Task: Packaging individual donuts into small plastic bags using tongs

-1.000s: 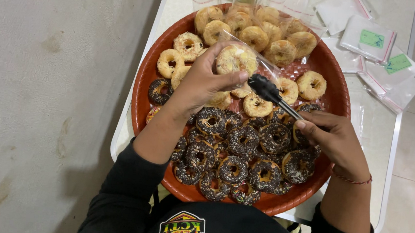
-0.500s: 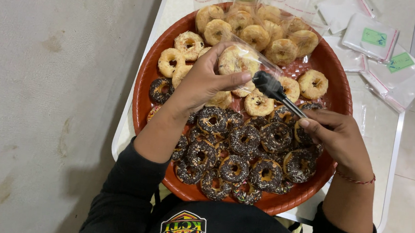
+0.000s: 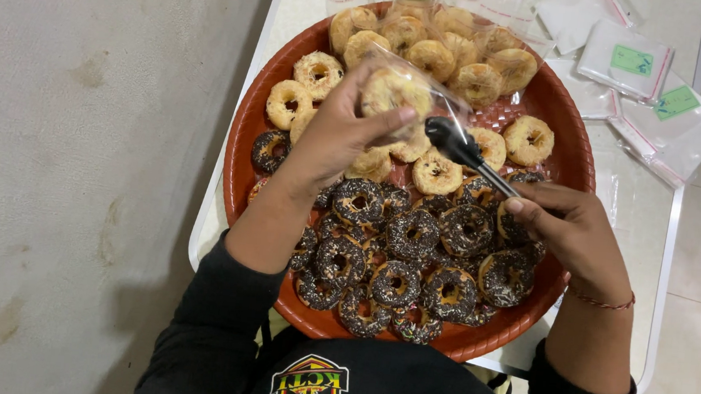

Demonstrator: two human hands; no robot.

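Doughnuts fill a round red-brown tray [image 3: 250,122] set on a white table [image 3: 299,1] beside a grey concrete floor [image 3: 78,159]. Chocolate-sprinkled doughnuts [image 3: 412,235] occupy the near half of the tray; plain golden doughnuts [image 3: 317,73] lie toward the far left, and clear-wrapped plain ones [image 3: 476,82] crowd the far rim.

The left hand [image 3: 334,137] is raised above the middle of the tray, fingers closed around a clear plastic bag [image 3: 449,105] that holds 1 plain doughnut [image 3: 392,92]; the thumb presses across the bag's front.

The right hand [image 3: 569,231] hovers over the right part of the tray, fingers closed on the handle of black-tipped metal tongs [image 3: 466,152]. The tongs slant up and left, and their dark tips sit just beside the bag's lower right edge; whether they touch the plastic cannot be told.

Both forearms emerge from black sleeves [image 3: 216,320]. A thin red bracelet [image 3: 601,302] circles the right wrist.

On the table beyond the tray's right edge lie several flat clear packets [image 3: 628,65] with green labels, well apart from both hands.
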